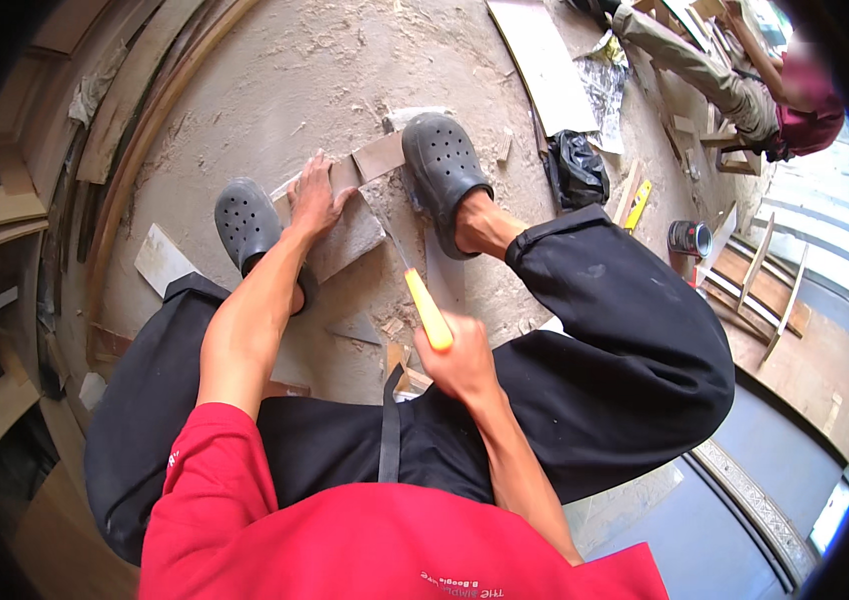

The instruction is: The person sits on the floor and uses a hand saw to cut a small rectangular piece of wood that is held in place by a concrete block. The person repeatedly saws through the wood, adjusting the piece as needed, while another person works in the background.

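Note:
My right hand is closed around the yellow handle of what looks like a handsaw. Its thin blade, seen nearly edge-on, points away from me toward a narrow wooden board lying across a block. My left hand rests on the left part of that board, fingers stretched out and thumb apart. One grey clog on my right foot presses against the board's right end. The other clog is just left of my left hand. Where the blade meets the wood is hard to make out.
Wood strips lean along the left side. At the upper right are a white panel, a black plastic bag, a yellow tool and a can. Another person sits at the far right. Shavings and offcuts litter the floor.

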Demonstrator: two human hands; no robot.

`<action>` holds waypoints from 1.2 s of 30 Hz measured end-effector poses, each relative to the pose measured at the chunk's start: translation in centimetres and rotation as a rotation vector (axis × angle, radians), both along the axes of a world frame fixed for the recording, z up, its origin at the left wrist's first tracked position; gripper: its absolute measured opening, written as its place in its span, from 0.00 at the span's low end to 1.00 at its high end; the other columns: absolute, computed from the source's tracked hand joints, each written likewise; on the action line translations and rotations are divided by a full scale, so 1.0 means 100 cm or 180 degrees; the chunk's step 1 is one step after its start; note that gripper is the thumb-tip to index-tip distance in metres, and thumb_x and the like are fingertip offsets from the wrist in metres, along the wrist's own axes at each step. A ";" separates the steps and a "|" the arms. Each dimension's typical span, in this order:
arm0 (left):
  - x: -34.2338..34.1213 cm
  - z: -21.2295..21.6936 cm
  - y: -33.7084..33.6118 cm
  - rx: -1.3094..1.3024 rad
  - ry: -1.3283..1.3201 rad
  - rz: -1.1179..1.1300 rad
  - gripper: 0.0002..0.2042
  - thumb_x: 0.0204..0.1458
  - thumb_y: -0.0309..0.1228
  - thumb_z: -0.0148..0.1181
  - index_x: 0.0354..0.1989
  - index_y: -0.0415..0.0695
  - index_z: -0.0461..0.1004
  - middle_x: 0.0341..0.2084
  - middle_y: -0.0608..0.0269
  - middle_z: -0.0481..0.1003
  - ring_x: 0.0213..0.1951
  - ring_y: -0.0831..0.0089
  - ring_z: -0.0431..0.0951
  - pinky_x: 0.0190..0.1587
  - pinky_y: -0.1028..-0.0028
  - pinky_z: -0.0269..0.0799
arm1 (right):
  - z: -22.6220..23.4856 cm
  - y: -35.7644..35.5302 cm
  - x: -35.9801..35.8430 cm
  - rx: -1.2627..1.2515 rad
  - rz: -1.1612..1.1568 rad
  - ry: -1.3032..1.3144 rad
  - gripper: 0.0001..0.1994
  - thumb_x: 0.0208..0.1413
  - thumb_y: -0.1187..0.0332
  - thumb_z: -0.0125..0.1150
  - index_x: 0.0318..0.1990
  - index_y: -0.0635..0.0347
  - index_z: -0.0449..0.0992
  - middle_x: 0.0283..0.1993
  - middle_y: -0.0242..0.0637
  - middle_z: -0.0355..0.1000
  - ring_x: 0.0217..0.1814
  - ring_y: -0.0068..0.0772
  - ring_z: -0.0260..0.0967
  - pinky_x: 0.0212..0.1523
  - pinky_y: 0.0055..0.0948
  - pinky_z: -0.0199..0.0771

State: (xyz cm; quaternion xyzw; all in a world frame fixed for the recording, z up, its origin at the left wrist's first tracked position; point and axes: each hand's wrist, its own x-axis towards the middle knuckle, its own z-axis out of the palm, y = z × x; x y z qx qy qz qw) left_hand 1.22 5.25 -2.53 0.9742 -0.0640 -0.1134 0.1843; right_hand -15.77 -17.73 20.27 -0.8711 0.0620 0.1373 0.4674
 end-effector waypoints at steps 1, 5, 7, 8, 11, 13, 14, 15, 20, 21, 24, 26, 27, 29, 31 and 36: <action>0.000 -0.002 -0.001 0.0012 -0.0054 -0.0003 0.37 0.54 0.52 0.58 0.66 0.43 0.54 0.71 0.53 0.49 0.71 0.57 0.47 0.67 0.48 0.43 | -0.001 -0.004 0.000 0.0101 -0.0002 -0.0010 0.09 0.48 0.69 0.60 0.23 0.67 0.73 0.21 0.54 0.70 0.25 0.57 0.71 0.28 0.44 0.70; 0.000 -0.008 -0.008 0.0020 -0.0164 -0.0033 0.37 0.55 0.52 0.58 0.66 0.43 0.54 0.71 0.53 0.49 0.71 0.56 0.48 0.67 0.48 0.43 | -0.027 0.015 0.051 -0.0011 -0.0056 0.0212 0.12 0.47 0.65 0.60 0.25 0.68 0.74 0.23 0.57 0.69 0.28 0.61 0.70 0.29 0.44 0.70; 0.004 0.001 -0.010 -0.0080 -0.0063 -0.0099 0.36 0.55 0.51 0.58 0.66 0.43 0.54 0.71 0.52 0.49 0.71 0.56 0.49 0.67 0.49 0.43 | -0.034 0.014 0.048 0.0006 -0.0180 0.0136 0.12 0.47 0.65 0.60 0.25 0.68 0.75 0.25 0.58 0.71 0.29 0.61 0.71 0.31 0.45 0.71; -0.005 0.002 -0.007 -0.0037 -0.0050 -0.0108 0.36 0.55 0.51 0.58 0.66 0.43 0.54 0.71 0.52 0.49 0.71 0.56 0.49 0.66 0.49 0.43 | -0.033 0.004 0.038 -0.0015 -0.0179 0.0222 0.12 0.47 0.65 0.60 0.26 0.68 0.75 0.26 0.58 0.71 0.29 0.60 0.71 0.32 0.45 0.72; 0.003 0.001 0.001 -0.0049 -0.0137 -0.0031 0.35 0.55 0.51 0.58 0.66 0.43 0.54 0.71 0.52 0.50 0.71 0.56 0.49 0.66 0.49 0.43 | -0.001 -0.009 0.004 0.0518 -0.0211 -0.0097 0.11 0.47 0.66 0.59 0.25 0.67 0.74 0.24 0.55 0.71 0.28 0.57 0.72 0.30 0.45 0.71; 0.001 0.000 -0.005 -0.0037 -0.0138 -0.0050 0.36 0.55 0.51 0.58 0.66 0.44 0.54 0.70 0.52 0.50 0.71 0.55 0.49 0.67 0.49 0.42 | -0.019 -0.004 0.029 0.0206 -0.0068 0.0214 0.09 0.47 0.68 0.60 0.25 0.67 0.75 0.24 0.54 0.71 0.27 0.57 0.72 0.30 0.45 0.71; 0.001 -0.001 -0.009 -0.0043 -0.0155 -0.0067 0.36 0.55 0.51 0.58 0.66 0.44 0.54 0.70 0.52 0.50 0.71 0.55 0.49 0.67 0.49 0.42 | -0.030 0.001 0.047 0.0038 -0.0004 0.0353 0.08 0.46 0.69 0.60 0.26 0.66 0.75 0.24 0.54 0.71 0.27 0.57 0.72 0.29 0.45 0.71; 0.001 0.000 -0.012 -0.0035 -0.0120 -0.0080 0.36 0.55 0.51 0.58 0.66 0.43 0.54 0.70 0.52 0.50 0.71 0.55 0.48 0.67 0.49 0.42 | -0.031 0.011 0.058 0.0018 -0.0113 0.0141 0.07 0.45 0.70 0.61 0.26 0.66 0.75 0.23 0.53 0.71 0.26 0.57 0.71 0.28 0.44 0.70; -0.003 -0.005 0.000 -0.0057 -0.0194 -0.0127 0.36 0.55 0.51 0.58 0.66 0.42 0.54 0.70 0.51 0.50 0.71 0.54 0.48 0.67 0.49 0.42 | -0.001 -0.011 0.003 0.0287 -0.0171 -0.0123 0.11 0.46 0.66 0.60 0.22 0.66 0.72 0.20 0.53 0.69 0.24 0.57 0.69 0.27 0.45 0.69; -0.006 -0.008 0.003 -0.0013 -0.0141 -0.0115 0.36 0.55 0.51 0.58 0.66 0.42 0.54 0.70 0.51 0.50 0.71 0.54 0.48 0.67 0.49 0.42 | -0.008 -0.011 0.010 0.0221 -0.0111 0.0067 0.11 0.46 0.67 0.60 0.22 0.66 0.72 0.20 0.53 0.69 0.24 0.57 0.69 0.27 0.45 0.69; 0.003 -0.002 -0.008 -0.0013 -0.0118 -0.0142 0.37 0.55 0.52 0.58 0.66 0.42 0.54 0.70 0.51 0.50 0.71 0.54 0.48 0.67 0.49 0.43 | -0.022 -0.005 0.027 0.0084 -0.0129 0.0180 0.10 0.47 0.67 0.60 0.22 0.66 0.73 0.20 0.52 0.70 0.23 0.57 0.70 0.27 0.44 0.70; 0.010 0.000 -0.004 -0.0012 -0.0103 -0.0190 0.37 0.55 0.52 0.57 0.66 0.42 0.53 0.70 0.51 0.50 0.71 0.54 0.48 0.67 0.49 0.43 | -0.022 -0.001 0.017 -0.0018 -0.0017 0.0045 0.10 0.47 0.67 0.60 0.23 0.66 0.73 0.20 0.52 0.70 0.23 0.56 0.70 0.27 0.44 0.70; 0.011 0.000 -0.001 0.0019 -0.0096 -0.0175 0.37 0.55 0.52 0.57 0.66 0.43 0.53 0.70 0.51 0.50 0.71 0.54 0.48 0.67 0.49 0.43 | 0.001 -0.009 -0.002 0.0088 -0.0133 -0.0229 0.08 0.47 0.69 0.61 0.24 0.66 0.74 0.21 0.52 0.70 0.23 0.57 0.70 0.27 0.45 0.70; -0.001 -0.003 0.001 0.0067 -0.0049 -0.0140 0.37 0.55 0.53 0.57 0.66 0.43 0.53 0.70 0.51 0.50 0.71 0.54 0.48 0.67 0.49 0.43 | 0.022 -0.021 -0.010 0.0287 -0.0092 -0.0028 0.07 0.46 0.70 0.61 0.26 0.66 0.76 0.22 0.53 0.71 0.24 0.58 0.71 0.28 0.46 0.70; 0.008 -0.019 0.006 -0.0039 -0.0242 -0.0229 0.37 0.55 0.53 0.57 0.66 0.43 0.54 0.70 0.52 0.50 0.71 0.54 0.48 0.67 0.49 0.43 | -0.008 -0.009 0.015 0.0005 -0.0024 0.0180 0.07 0.45 0.70 0.60 0.27 0.67 0.76 0.23 0.54 0.71 0.24 0.57 0.72 0.28 0.45 0.71; 0.004 -0.002 0.003 -0.0011 -0.0005 -0.0186 0.37 0.55 0.52 0.58 0.66 0.42 0.54 0.70 0.51 0.51 0.71 0.53 0.49 0.67 0.49 0.44 | 0.014 -0.022 -0.003 0.0310 -0.0223 0.0323 0.12 0.46 0.66 0.58 0.24 0.69 0.75 0.21 0.56 0.68 0.25 0.57 0.72 0.28 0.43 0.71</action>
